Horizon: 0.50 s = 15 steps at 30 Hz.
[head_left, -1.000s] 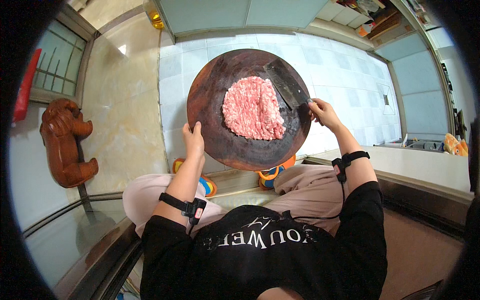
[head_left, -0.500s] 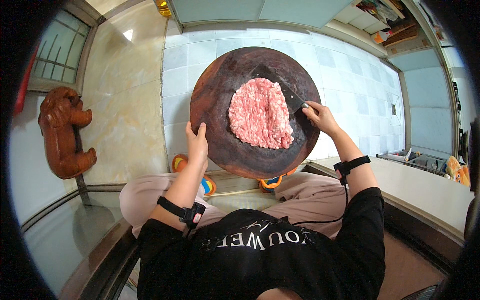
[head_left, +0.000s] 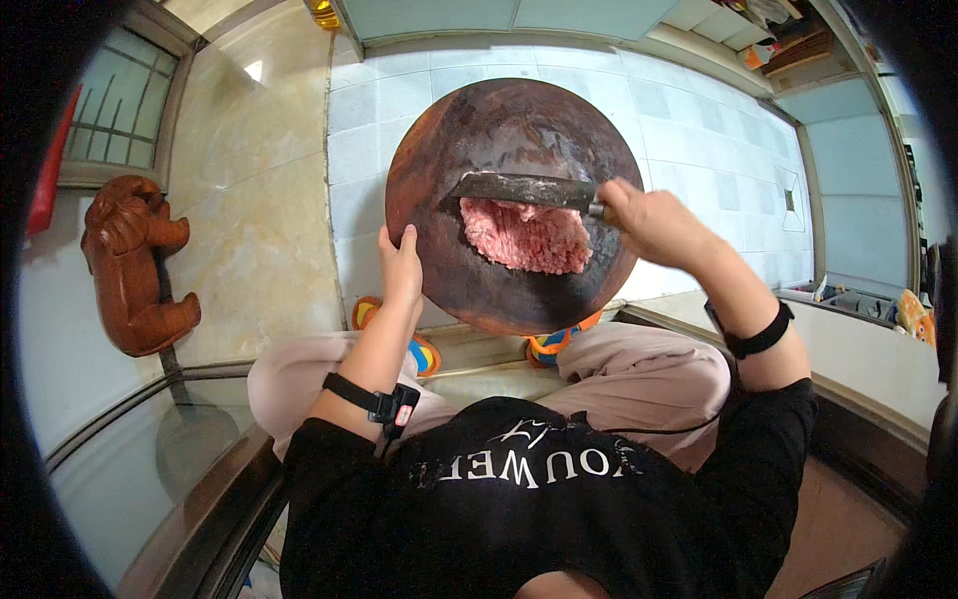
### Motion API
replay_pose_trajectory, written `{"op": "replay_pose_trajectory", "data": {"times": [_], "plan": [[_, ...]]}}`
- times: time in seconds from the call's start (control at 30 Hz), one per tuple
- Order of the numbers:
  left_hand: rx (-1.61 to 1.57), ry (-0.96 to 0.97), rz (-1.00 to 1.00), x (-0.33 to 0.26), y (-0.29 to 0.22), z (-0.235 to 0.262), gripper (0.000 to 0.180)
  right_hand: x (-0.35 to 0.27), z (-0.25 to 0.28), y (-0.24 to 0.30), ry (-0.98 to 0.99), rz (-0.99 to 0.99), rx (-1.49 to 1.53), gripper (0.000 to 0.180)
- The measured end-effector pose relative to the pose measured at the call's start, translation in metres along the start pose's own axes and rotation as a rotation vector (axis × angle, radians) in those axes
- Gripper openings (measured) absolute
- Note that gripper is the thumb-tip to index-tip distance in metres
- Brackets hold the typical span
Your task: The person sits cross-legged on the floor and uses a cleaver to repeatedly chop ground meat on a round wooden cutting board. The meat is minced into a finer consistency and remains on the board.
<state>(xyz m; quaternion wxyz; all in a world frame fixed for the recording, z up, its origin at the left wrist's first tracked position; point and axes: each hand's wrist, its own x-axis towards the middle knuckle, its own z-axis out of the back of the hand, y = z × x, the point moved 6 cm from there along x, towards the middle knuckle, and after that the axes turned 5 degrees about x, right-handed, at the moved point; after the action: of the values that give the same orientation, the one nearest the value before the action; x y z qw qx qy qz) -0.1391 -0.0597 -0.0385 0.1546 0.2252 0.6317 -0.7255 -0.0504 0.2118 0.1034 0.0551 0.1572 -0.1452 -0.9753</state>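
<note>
A round dark wooden chopping board [head_left: 469,125] is in front of me above the tiled floor. On it lies a heap of pink minced meat [head_left: 529,240], its far part folded toward me. My right hand [head_left: 649,220] grips the handle of a cleaver [head_left: 529,190], whose dark blade lies crosswise along the far edge of the meat, with bits of meat stuck to it. At the board's left rim my left hand [head_left: 402,268] steadies it, thumb on the top face and the other fingers partly hidden along the side.
A carved wooden animal stool [head_left: 135,270] stands at the left. Blue and orange slippers [head_left: 547,344] show below the board. A pale ledge [head_left: 858,349] runs along the right, and light blue cabinets [head_left: 589,25] line the far side.
The cleaver has swung from the meat's right side to lie across its far edge. The flat sheet of meat is now folded into a smaller heap. My left hand stays on the rim.
</note>
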Motion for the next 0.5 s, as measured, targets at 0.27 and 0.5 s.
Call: {"op": "replay_pose_trajectory", "data": {"times": [0.27,0.5], "plan": [[-0.002,-0.003,-0.048,0.025,0.024,0.001,0.059,-0.052,-0.047,0.039,-0.171,-0.061,-0.136,0.039],[0.036,-0.017,-0.093,0.032,0.023,0.002,0.058,-0.084,-0.062,0.025,-0.223,-0.215,-0.074,0.034]]}}
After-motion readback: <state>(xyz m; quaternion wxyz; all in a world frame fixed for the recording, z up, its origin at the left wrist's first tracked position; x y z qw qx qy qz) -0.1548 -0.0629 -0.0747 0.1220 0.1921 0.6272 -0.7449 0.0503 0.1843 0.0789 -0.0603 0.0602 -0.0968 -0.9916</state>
